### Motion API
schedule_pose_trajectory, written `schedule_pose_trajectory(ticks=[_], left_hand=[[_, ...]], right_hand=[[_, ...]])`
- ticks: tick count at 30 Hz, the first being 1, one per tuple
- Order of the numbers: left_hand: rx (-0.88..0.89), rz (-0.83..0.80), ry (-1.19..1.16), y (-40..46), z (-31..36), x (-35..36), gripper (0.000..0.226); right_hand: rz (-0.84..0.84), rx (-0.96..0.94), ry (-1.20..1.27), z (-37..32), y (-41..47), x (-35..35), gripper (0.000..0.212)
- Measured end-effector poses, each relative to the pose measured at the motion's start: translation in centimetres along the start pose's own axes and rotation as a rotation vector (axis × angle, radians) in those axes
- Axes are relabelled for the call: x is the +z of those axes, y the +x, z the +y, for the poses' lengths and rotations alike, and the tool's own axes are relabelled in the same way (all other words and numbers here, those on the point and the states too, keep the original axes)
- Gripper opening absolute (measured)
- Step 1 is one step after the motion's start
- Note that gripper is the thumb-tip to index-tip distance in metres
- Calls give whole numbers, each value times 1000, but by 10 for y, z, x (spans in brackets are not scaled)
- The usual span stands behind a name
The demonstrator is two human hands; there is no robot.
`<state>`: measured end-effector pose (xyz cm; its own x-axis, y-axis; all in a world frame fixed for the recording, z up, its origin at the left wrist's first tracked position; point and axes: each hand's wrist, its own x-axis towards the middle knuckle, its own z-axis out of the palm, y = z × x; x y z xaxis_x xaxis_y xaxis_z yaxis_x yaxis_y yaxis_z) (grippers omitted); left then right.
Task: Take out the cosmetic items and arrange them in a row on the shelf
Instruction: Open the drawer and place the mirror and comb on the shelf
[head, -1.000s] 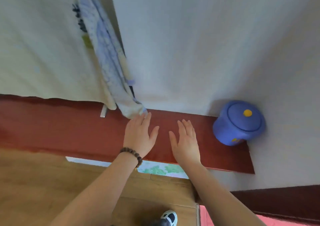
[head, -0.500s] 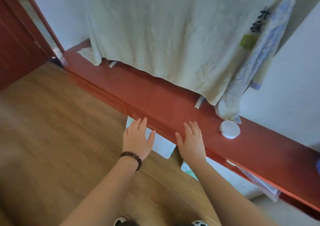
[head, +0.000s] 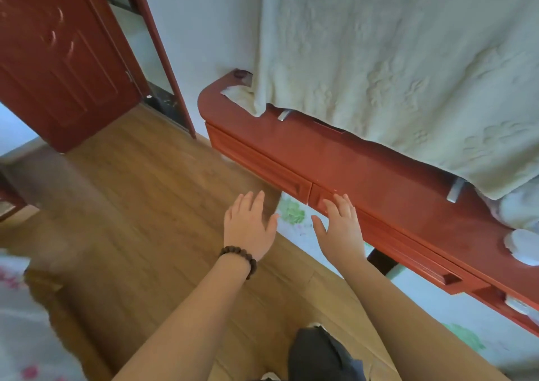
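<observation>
Both our hands are flat and wide, with the fingers straight, and they hold nothing. Our left hand (head: 248,229), the one with the bead bracelet (head: 239,259), hangs over the wood floor (head: 140,193). Our right hand (head: 339,229) has its fingertips (head: 341,201) in front of the edge of the long red shelf (head: 364,170), by the end of a drawer (head: 388,243). We cannot tell if they touch it.

A moment ago our hands lay on the red top near a blue pot by the wall. Since then our head has swung far to the left. The blue pot is gone from sight. Now we see the round left end of the shelf, a red door (head: 58,59), and two drawers under the top, one on the left (head: 256,164) and one by our right hand. A big pale towel (head: 393,59) hangs down the wall and covers the back of the shelf. A small white round thing (head: 522,246) sits on the top at the far right. It may be one of the makeup things, but it is too blurry to say.

We see no other makeup things yet. We think they are still shut away, maybe in a drawer. So the job has hardly started. The turn means we are looking for where they are kept. Next we would likely pull the drawer open with our right hand.
</observation>
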<state>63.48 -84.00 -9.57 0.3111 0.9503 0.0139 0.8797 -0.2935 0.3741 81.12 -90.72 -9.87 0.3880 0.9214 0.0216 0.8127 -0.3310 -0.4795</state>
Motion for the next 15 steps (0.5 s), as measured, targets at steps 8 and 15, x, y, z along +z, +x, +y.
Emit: schedule_pose_trajectory(ticks=[8,15], left_hand=[[34,-22,41,82,-65,0,61],[109,-129,99,176,-112,-16,59]], right_hand=[[-29,-24,-49,-49,71,62,49],[9,137,80,-86,153,108,45]])
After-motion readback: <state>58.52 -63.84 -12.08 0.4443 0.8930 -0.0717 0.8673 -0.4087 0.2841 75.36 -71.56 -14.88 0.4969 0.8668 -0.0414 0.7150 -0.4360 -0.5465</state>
